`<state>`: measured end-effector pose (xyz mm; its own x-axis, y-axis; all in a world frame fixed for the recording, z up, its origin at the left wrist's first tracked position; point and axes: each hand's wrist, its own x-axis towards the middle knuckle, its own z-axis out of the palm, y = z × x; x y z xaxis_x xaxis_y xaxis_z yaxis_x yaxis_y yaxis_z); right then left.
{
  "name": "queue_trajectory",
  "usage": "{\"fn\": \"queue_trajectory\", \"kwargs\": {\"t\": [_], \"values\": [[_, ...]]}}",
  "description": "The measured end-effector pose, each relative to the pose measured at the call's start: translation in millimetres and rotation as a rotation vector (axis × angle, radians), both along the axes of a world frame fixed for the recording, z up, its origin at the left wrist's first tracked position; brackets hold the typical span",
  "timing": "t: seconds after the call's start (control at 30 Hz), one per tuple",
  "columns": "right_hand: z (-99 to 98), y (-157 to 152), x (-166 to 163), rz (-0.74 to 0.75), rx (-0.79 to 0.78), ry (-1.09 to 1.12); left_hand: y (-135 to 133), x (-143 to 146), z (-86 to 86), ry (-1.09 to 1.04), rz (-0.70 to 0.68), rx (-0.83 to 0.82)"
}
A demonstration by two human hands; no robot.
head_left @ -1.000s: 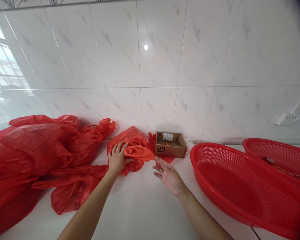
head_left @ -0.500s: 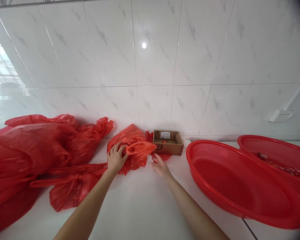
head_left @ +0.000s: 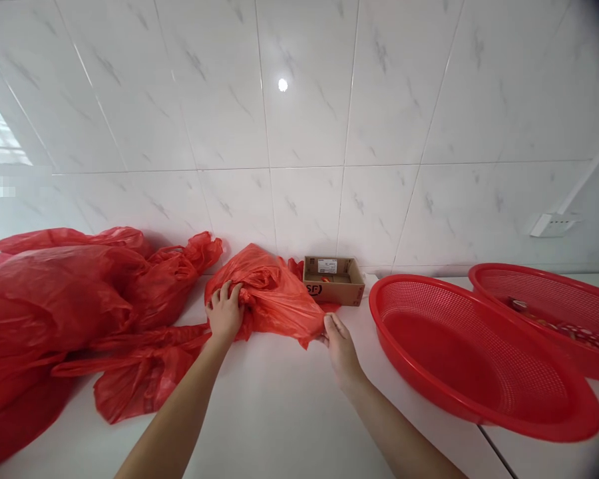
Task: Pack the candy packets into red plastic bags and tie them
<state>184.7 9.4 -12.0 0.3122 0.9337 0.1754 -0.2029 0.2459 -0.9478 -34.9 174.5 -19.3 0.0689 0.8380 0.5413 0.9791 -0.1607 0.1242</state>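
Observation:
A crumpled red plastic bag (head_left: 274,296) lies on the white counter (head_left: 279,412) near the tiled wall. My left hand (head_left: 224,313) grips its left side, fingers closed into the plastic. My right hand (head_left: 340,346) pinches the bag's lower right edge and holds it stretched out toward me. Just behind that hand sits a small open cardboard box (head_left: 333,281) with a printed logo on its front.
A heap of larger red plastic bags (head_left: 74,299) fills the counter's left side. On the right, a big red mesh basket (head_left: 474,352) overlaps a second red basket (head_left: 554,313) holding small items. A white socket (head_left: 549,225) is on the wall.
My right hand turned over from palm-up and took hold of the bag's right edge, pulling it outward. My left hand closed tighter on the bag. The view drifted slightly right.

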Motion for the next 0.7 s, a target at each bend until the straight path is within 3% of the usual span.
{"fn": "queue_trajectory", "kwargs": {"t": [0.3, 0.47, 0.57, 0.63, 0.7], "values": [[-8.2, -86.8, 4.2, -0.330, -0.148, 0.061, 2.9, 8.0, -1.4, -0.013, 0.031, -0.023], [-20.5, -115.8, 26.8, -0.184, -0.093, -0.302, -17.9, 10.2, 18.5, 0.006, 0.006, -0.040], [-34.1, -128.1, 42.7, -0.130, -0.135, -0.424, -57.0, 25.5, 30.8, 0.049, -0.151, 0.021], [-41.5, -138.0, 48.1, -0.093, -0.151, -0.469, -87.2, 40.6, 32.2, 0.090, -0.387, -0.011], [-42.9, -150.6, 49.2, -0.038, -0.162, -0.536, -113.1, 55.8, 26.8, 0.151, -0.637, -0.158]]}}
